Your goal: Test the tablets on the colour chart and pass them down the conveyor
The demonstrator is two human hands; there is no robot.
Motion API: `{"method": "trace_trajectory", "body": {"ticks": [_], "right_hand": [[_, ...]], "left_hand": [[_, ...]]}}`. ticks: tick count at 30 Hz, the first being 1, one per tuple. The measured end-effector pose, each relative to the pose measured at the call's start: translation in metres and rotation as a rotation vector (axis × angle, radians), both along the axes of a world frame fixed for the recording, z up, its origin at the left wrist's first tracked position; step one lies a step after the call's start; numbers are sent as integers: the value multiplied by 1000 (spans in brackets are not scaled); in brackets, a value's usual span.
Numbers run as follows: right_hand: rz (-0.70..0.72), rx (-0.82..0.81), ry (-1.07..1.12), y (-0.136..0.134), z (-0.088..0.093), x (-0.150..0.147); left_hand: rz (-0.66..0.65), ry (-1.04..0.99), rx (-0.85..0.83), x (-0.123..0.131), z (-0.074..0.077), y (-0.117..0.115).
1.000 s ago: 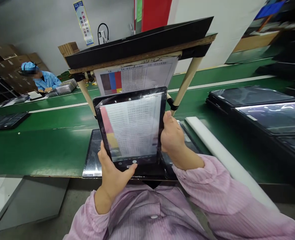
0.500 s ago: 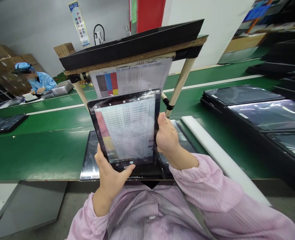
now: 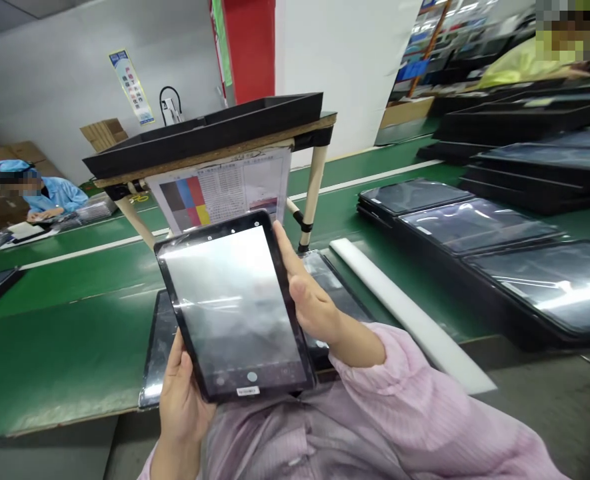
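Note:
I hold a black tablet (image 3: 232,307) in film wrap in front of me, tilted back, its screen showing a blurred grey image. My left hand (image 3: 181,400) grips its lower left corner from behind, thumb off the screen. My right hand (image 3: 307,297) holds the right edge, fingers stretched along the rim. Behind the tablet a colour test chart (image 3: 225,192) hangs from a small wooden stand (image 3: 215,150). Another dark tablet (image 3: 157,347) lies flat on the green belt under the one I hold.
A black tray (image 3: 205,130) sits on top of the stand. Rows of black trays with wrapped tablets (image 3: 475,227) fill the right. A white foam strip (image 3: 399,307) lies on the green belt (image 3: 65,320). A person in blue (image 3: 49,193) works far left; another sits top right.
The tablet has tipped back and lower, its screen changing from the chart image to a grey blur. My left thumb has left the screen. My view has swung right.

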State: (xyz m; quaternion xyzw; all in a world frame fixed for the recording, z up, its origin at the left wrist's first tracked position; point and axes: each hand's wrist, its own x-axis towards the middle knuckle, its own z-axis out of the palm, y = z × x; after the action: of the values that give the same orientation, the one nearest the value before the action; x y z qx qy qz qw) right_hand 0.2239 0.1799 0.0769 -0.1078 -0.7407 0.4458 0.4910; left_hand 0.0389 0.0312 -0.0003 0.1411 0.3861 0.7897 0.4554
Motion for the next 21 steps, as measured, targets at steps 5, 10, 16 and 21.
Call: {"method": "trace_trajectory", "body": {"ticks": [5,10,16,21], "right_hand": [[-117,68,-90,0,-4,12],[-80,36,-161,7,-10,15],[-451,-253,-316,63,-46,73],[-627,-577,-517,109,-95,134]], "left_hand": [[41,-46,-74,12,-4,-3],[136,-10,-210,25,0,-6],[-27,-8,-364,28,21,3],[-15,-28,-474,25,14,21]]}}
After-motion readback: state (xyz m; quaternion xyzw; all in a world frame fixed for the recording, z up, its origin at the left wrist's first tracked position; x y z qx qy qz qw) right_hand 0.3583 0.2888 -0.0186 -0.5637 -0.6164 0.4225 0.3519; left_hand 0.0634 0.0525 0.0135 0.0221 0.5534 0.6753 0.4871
